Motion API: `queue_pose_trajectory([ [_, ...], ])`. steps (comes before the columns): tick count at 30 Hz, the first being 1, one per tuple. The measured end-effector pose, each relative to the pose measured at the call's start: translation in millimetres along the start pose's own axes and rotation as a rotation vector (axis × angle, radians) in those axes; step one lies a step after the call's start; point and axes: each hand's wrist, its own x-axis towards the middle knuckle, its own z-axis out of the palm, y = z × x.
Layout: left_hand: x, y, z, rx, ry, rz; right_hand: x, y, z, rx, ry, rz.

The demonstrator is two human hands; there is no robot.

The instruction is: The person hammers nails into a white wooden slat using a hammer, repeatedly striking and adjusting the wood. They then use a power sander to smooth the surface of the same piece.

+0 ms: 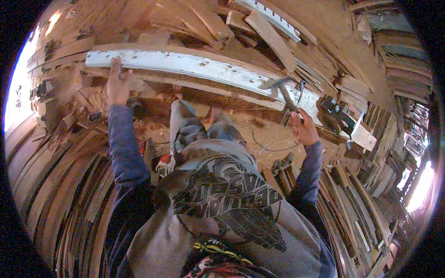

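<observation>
Well, at far left I had curved rows of planks (60,204) near the floor, and just right of them my left grip (118,83) lay unclenched, its fingers stretched onto the left end of a white board (185,62). That board ran across in front of the knees and rose toward the left, its painted face worn and dotted with brown marks. Beyond its middle, loose timber (273,41) leaned about in a jumble.

Toward the board's right part came a hammer (287,98), its head over the white face; I couldn't tell whether it touched. My right grip (304,127) was closed around the handle, just on the near side of the board. Farther right stood a dark object (330,106) I couldn't make out, then a pale block (364,138).

As for progress, I judged the hammer work to be under way and unfinished: the board was whole and already marked along much of its length. Whether those marks were holes, nails or worn paint, I couldn't tell, nor how many spots remained.
</observation>
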Motion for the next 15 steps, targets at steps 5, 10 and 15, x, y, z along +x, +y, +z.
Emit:
queue_pose_trajectory([
  [5, -2, -5, -3, 0.599, 0.053, 0.144, 17, -121, 75, -0.2, 0.004, -0.622],
  [10, -3, 1, -8, 0.565, 0.04, 0.244, 37, -178, 116, -0.251, -0.09, -0.648],
  [15, -7, 6, -17, 0.49, 0.001, 0.203, 13, -144, 45, -0.274, -0.149, -0.451],
])
